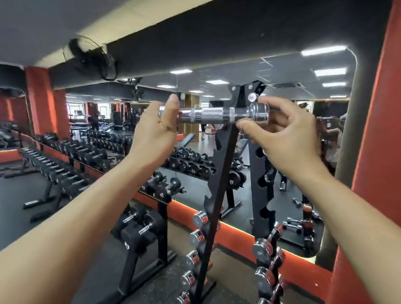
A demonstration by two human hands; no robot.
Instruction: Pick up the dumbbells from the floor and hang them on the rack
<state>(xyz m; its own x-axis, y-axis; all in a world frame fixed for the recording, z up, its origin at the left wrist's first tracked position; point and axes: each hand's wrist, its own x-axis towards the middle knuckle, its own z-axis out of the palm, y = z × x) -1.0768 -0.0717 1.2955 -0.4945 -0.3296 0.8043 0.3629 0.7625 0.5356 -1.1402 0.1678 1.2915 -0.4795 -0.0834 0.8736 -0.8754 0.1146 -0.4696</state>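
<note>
- Two hands hold one chrome dumbbell [218, 114] level at the rack [221, 155] top, long axis across both uprights.
- Left hand [156, 133] cups left end; right hand [286, 131] pinches right head.
- Top notches probably just below; hidden.

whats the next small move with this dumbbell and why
Probably lower the chrome dumbbell into the top notches of the rack. Both the left hand and right hand hold it level near the rack's top, and the upper notches look empty.
</note>
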